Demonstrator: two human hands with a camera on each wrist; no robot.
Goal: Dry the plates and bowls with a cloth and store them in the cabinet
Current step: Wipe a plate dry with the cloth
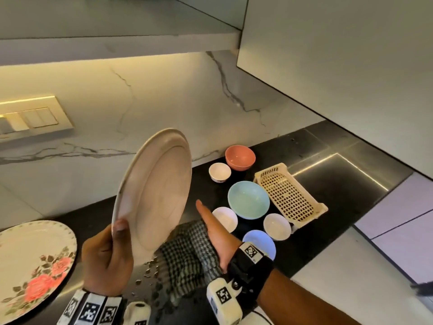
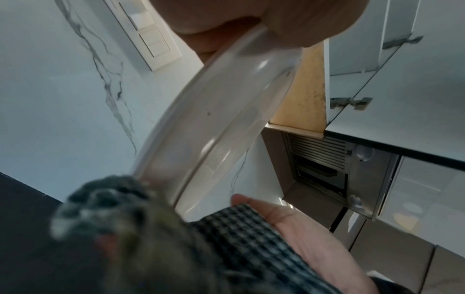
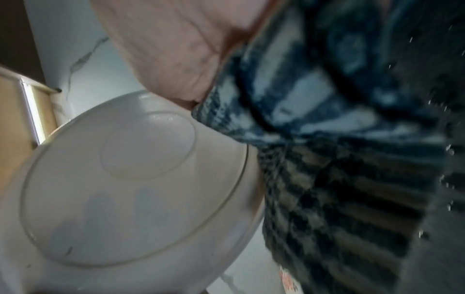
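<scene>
My left hand (image 1: pixel 107 254) grips a plain white plate (image 1: pixel 154 191) by its lower rim, thumb on the face, and holds it nearly upright above the counter. My right hand (image 1: pixel 214 227) lies flat, fingers straight, with a black-and-white checked cloth (image 1: pixel 187 254) draped over its palm, against the plate's lower right edge. In the left wrist view the plate (image 2: pixel 214 123) runs from my fingers down to the cloth (image 2: pixel 246 234) on the right palm (image 2: pixel 302 228). The right wrist view shows the plate's underside (image 3: pixel 125 189) beside the cloth (image 3: pixel 339 159).
A floral plate (image 1: pixel 32 261) lies at the counter's left. To the right stand several bowls: coral (image 1: pixel 240 157), teal (image 1: pixel 248 199), blue (image 1: pixel 260 242) and small white ones (image 1: pixel 219 172). Beside them sits a cream perforated basket (image 1: pixel 290 195). A cabinet door (image 1: pixel 339 55) hangs overhead. Water drops (image 1: pixel 147 270) dot the black counter.
</scene>
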